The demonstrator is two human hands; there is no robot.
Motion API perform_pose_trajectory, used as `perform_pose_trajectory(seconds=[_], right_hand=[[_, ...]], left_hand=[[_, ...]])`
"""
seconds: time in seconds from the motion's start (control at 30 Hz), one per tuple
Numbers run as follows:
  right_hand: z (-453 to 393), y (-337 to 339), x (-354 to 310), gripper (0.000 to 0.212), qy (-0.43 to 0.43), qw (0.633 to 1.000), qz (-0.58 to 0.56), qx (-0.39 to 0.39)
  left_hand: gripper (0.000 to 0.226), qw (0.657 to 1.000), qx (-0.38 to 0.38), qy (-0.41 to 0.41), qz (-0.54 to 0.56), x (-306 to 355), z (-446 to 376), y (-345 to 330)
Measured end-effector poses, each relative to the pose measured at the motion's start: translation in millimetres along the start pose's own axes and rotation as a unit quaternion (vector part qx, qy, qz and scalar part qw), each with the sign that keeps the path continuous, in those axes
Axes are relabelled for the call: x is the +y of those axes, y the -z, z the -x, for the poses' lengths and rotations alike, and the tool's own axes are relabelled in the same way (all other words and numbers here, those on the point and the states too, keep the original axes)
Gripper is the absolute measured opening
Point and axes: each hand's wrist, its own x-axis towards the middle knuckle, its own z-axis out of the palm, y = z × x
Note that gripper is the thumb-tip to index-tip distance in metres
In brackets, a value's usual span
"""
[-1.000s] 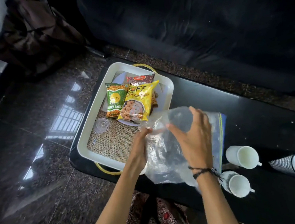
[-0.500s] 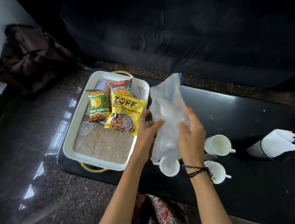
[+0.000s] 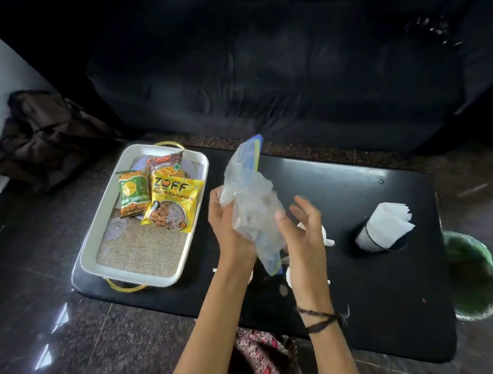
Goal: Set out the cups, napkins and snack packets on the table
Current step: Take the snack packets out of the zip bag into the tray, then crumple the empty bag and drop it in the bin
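Observation:
My left hand (image 3: 225, 221) grips a crumpled clear plastic bag (image 3: 245, 196) with a blue zip strip, held upright over the black table (image 3: 380, 294). My right hand (image 3: 301, 233) touches the bag's right side with its fingers spread. White cups sit behind my hands; only a cup handle (image 3: 328, 241) and slivers show. Three snack packets lie in a white tray (image 3: 92, 231) at the left: a yellow one (image 3: 172, 203), a green one (image 3: 132, 193) and a brown one (image 3: 165, 162). White napkins (image 3: 388, 221) stand in a striped holder (image 3: 366, 239) at the right.
A burlap mat (image 3: 143, 249) and a clear round lid (image 3: 116, 229) lie in the tray. A green-lined bin (image 3: 475, 274) stands off the table's right end. A dark sofa (image 3: 268, 66) runs behind the table, and a brown bag (image 3: 45, 136) lies on the floor at the left.
The bag has been bunched up and raised upright between my hands. The view has tilted up and back, so the cups are now hidden behind my hands and the bin has come into sight.

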Motion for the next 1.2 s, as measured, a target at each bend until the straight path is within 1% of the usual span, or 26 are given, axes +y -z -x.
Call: perform_pose_trajectory(seconds=[0.03, 0.1, 0.13, 0.2, 0.23, 0.27, 0.33, 0.43, 0.47, 0.5, 0.53, 0.57, 0.63, 0.67, 0.73, 0.8, 0.87, 0.93, 1.03, 1.07, 1.13, 1.2], right_hand=[[5, 5, -2, 0.058, -0.015, 1.000, -0.024, -0.012], [11, 8, -5, 0.084, -0.036, 0.997, -0.064, -0.036], [11, 6, -4, 0.092, -0.030, 0.996, -0.073, -0.034], [4, 0, -2, 0.104, -0.007, 0.999, -0.039, 0.008], [0, -2, -1, 0.104, 0.007, 0.999, -0.015, 0.034], [-5, -4, 0, 0.100, 0.023, 0.998, 0.000, 0.059], [-13, 1, 5, 0.083, 0.051, 0.993, -0.001, 0.103], [-11, 12, 14, 0.042, 0.070, 0.987, -0.034, 0.140], [-12, 15, 17, 0.031, 0.074, 0.984, -0.043, 0.155], [-14, 19, 19, 0.024, 0.071, 0.981, -0.061, 0.171], [-17, 23, 23, 0.023, 0.061, 0.977, -0.085, 0.187], [-21, 29, 24, 0.026, 0.052, 0.973, -0.107, 0.200], [-29, 43, 25, 0.032, 0.037, 0.958, -0.159, 0.236], [-32, 52, 25, 0.030, 0.035, 0.948, -0.189, 0.254], [-33, 73, 22, 0.019, 0.043, 0.934, -0.221, 0.278], [-34, 99, 21, 0.015, 0.038, 0.922, -0.233, 0.306], [-38, 132, 24, 0.014, 0.030, 0.911, -0.242, 0.333], [-48, 172, 28, 0.015, 0.034, 0.901, -0.267, 0.340], [-68, 239, 34, 0.023, 0.035, 0.887, -0.291, 0.356], [-75, 261, 35, 0.024, 0.030, 0.887, -0.285, 0.361], [-89, 307, 39, 0.012, 0.018, 0.897, -0.257, 0.360], [-104, 351, 44, 0.020, -0.003, 0.900, -0.233, 0.369]], left_hand=[[0.033, 0.999, 0.001, -0.038, -0.006, -2, -1, -6], [0.017, 0.991, -0.008, -0.113, -0.077, -7, 4, -16], [0.014, 0.984, -0.020, -0.129, -0.119, -13, 6, -18], [0.003, 0.969, -0.057, -0.135, -0.201, -23, 14, -23], [0.014, 0.962, -0.059, -0.137, -0.229, -29, 16, -24], [0.024, 0.958, -0.058, -0.136, -0.248, -33, 19, -27], [0.029, 0.956, -0.067, -0.116, -0.260, -38, 24, -32], [0.023, 0.953, -0.123, -0.068, -0.270, -46, 28, -33], [0.019, 0.948, -0.151, -0.052, -0.274, -48, 29, -31], [0.018, 0.944, -0.180, -0.037, -0.275, -51, 28, -27], [0.021, 0.943, -0.203, -0.023, -0.264, -53, 30, -24], [0.022, 0.945, -0.218, -0.013, -0.244, -55, 33, -21], [0.030, 0.954, -0.225, -0.008, -0.196, -63, 40, -22], [0.037, 0.957, -0.225, -0.006, -0.185, -68, 44, -27], [0.046, 0.948, -0.238, 0.002, -0.209, -83, 55, -42], [0.051, 0.938, -0.253, 0.018, -0.238, -105, 68, -64], [0.051, 0.930, -0.258, 0.013, -0.263, -131, 80, -89], [0.046, 0.922, -0.263, 0.015, -0.283, -158, 87, -119], [0.039, 0.911, -0.244, -0.008, -0.332, -210, 94, -166], [0.038, 0.907, -0.238, -0.015, -0.346, -230, 98, -180], [0.035, 0.901, -0.240, -0.028, -0.361, -269, 105, -209], [0.033, 0.890, -0.237, -0.036, -0.387, -308, 109, -236]])
